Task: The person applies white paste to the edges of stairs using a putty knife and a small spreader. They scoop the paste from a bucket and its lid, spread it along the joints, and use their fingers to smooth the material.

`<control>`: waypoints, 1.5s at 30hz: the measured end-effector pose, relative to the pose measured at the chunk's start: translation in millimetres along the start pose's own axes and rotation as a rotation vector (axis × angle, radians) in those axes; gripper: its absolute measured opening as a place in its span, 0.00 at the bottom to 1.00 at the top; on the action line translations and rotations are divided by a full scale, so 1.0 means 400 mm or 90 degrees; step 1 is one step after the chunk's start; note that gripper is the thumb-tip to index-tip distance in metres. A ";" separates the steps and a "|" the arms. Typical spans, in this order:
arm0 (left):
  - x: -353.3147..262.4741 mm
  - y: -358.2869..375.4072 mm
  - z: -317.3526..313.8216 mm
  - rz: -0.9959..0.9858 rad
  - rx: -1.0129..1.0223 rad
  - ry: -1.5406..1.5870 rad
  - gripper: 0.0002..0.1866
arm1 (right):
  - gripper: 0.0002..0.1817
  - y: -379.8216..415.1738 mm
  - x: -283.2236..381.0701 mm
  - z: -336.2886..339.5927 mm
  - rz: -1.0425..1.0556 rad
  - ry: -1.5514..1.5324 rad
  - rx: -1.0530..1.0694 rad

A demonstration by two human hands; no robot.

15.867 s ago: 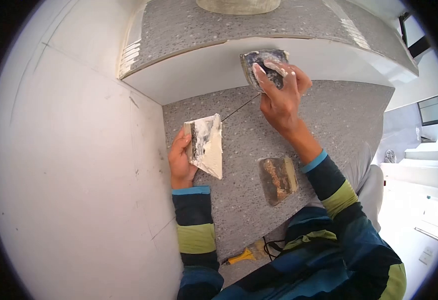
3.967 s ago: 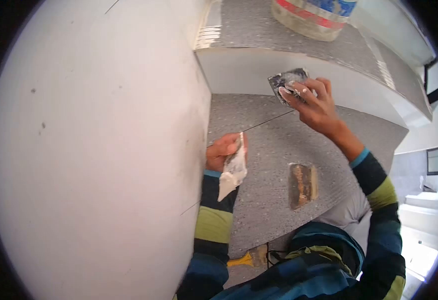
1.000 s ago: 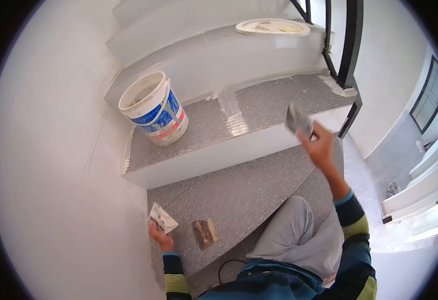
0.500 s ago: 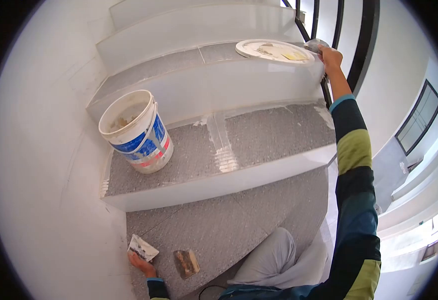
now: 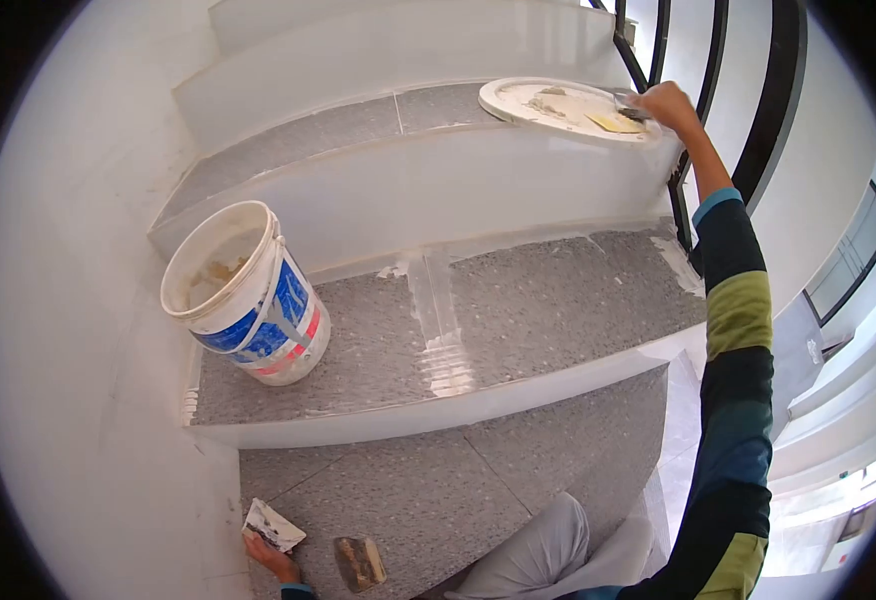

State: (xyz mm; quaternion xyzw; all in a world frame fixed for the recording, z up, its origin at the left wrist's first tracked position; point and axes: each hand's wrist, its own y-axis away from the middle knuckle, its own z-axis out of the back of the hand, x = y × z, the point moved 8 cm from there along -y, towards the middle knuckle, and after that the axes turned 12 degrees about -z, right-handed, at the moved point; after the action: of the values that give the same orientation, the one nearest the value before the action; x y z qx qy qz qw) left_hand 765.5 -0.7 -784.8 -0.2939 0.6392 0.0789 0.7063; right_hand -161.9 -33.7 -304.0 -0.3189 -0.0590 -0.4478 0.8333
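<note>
My right hand [image 5: 666,104] reaches to the right edge of a round white lid [image 5: 518,100] on the upper step. Its fingers are closed on a small dark tool [image 5: 632,114] over the lid, partly hidden by the hand. A yellow piece [image 5: 613,123] and grey paste lie on the lid. At the lower left, my left hand [image 5: 270,560] is closed on a white, smeared flat scraper [image 5: 274,525] held near the wall. Beside it on the lower step lies a brown and grey block [image 5: 360,563].
A white bucket [image 5: 220,326] with a blue and red label stands on the middle step [image 5: 548,300], near the left wall. White paste streaks mark that step's joint. Black railing bars [image 5: 773,100] rise at the right. My knee shows at the bottom.
My right hand has moved from beside the railing onto the lid's edge, with the dark tool now over the lid. The whole view has shifted slightly.
</note>
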 end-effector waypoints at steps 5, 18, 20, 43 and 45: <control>0.002 0.002 -0.004 0.014 0.028 0.014 0.26 | 0.34 0.058 0.075 -0.041 0.111 0.122 0.144; -0.020 0.012 -0.013 0.033 0.022 0.033 0.27 | 0.17 0.157 0.332 0.031 0.450 -0.131 -0.007; 0.007 0.008 0.001 0.029 0.028 0.032 0.27 | 0.13 0.179 0.354 -0.044 0.416 0.092 0.179; -0.064 0.005 -0.014 -0.071 -0.011 -0.023 0.16 | 0.13 0.369 0.288 0.235 0.516 -0.173 -0.175; -0.078 0.011 -0.027 -0.046 -0.012 0.038 0.16 | 0.14 0.507 0.252 0.264 0.376 -0.286 -0.047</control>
State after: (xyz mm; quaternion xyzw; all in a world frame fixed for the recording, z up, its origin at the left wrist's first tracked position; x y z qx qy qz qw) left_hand 749.1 5.5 -756.5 -0.3256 0.6481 0.0510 0.6865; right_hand 76.4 36.6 -279.0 -0.4425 -0.1297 -0.1090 0.8806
